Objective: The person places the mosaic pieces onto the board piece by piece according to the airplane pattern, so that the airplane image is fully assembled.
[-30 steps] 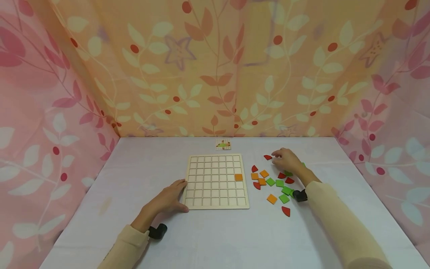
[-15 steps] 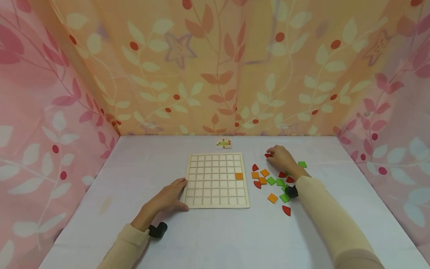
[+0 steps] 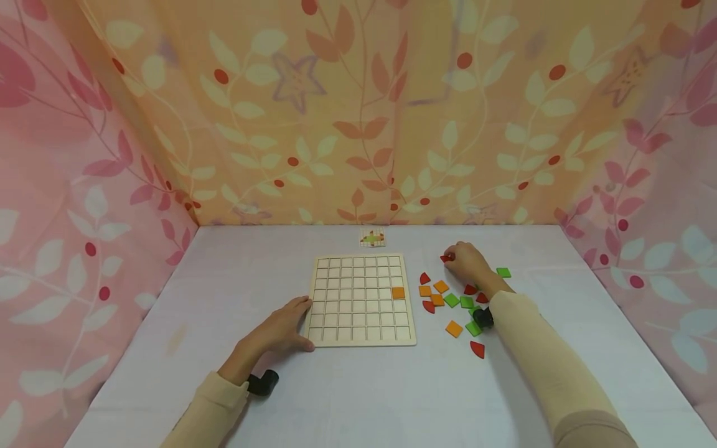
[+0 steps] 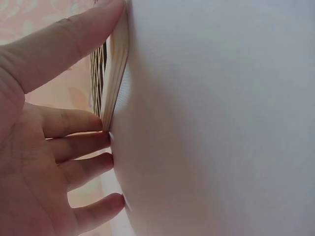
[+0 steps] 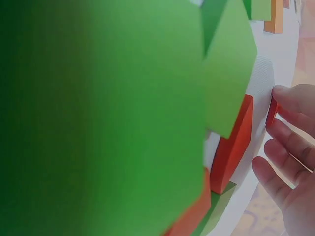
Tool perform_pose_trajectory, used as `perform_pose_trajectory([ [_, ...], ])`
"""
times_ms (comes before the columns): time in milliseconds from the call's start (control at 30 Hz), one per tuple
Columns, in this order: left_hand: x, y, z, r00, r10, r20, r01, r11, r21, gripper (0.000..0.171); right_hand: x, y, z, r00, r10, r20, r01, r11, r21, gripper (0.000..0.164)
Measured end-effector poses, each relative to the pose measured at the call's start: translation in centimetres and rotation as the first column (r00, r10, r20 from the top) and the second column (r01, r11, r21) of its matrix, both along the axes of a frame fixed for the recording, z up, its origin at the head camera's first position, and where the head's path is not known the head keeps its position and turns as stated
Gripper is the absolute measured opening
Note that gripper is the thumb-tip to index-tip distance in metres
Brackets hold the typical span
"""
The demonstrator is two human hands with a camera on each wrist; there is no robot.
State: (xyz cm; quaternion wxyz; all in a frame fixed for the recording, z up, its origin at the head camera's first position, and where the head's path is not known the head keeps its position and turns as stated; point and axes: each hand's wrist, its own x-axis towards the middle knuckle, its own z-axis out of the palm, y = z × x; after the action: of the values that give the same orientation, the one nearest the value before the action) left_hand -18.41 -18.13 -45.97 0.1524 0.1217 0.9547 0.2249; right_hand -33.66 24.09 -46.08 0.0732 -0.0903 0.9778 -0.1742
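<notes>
A square wooden grid board lies on the table in front of me, with an orange square tile in a cell by its right side. My left hand rests at the board's lower left corner, thumb and fingers spread. In the left wrist view its thumb and index fingertip touch the board's edge. Right of the board, my right hand pinches a red quarter-circle tile between thumb and fingertips. The right wrist view shows that red tile close over the white cloth.
Loose orange squares, green squares and red quarter-circles lie scattered right of the board. Some are partly hidden under my right wrist. Behind the board lies a small pattern card. Patterned curtains close off the table's back and sides.
My right hand has moved slightly left to the red quarter-circle tile at the back and taken hold of it. A green square has come into view behind its wrist. The left hand has stayed put.
</notes>
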Motion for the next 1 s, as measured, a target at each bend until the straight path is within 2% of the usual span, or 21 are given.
perform_pose_trajectory([
  [433,0.0,0.2,0.0,1.0,-0.001,-0.001,0.001,1.0,0.004,0.1,0.3,0.3,0.2,1.0,-0.022,-0.006,0.022,0.999,-0.039,0.035],
  [833,0.0,0.0,-0.2,1.0,0.0,-0.01,0.0,1.0,-0.002,0.099,1.1,0.8,0.6,0.997,0.025,-0.067,-0.032,0.993,-0.116,0.03],
  [1000,0.0,0.1,-0.1,1.0,0.005,-0.009,-0.005,1.0,-0.003,0.099,1.5,0.5,0.8,0.998,0.017,-0.064,-0.028,0.987,-0.16,0.031],
])
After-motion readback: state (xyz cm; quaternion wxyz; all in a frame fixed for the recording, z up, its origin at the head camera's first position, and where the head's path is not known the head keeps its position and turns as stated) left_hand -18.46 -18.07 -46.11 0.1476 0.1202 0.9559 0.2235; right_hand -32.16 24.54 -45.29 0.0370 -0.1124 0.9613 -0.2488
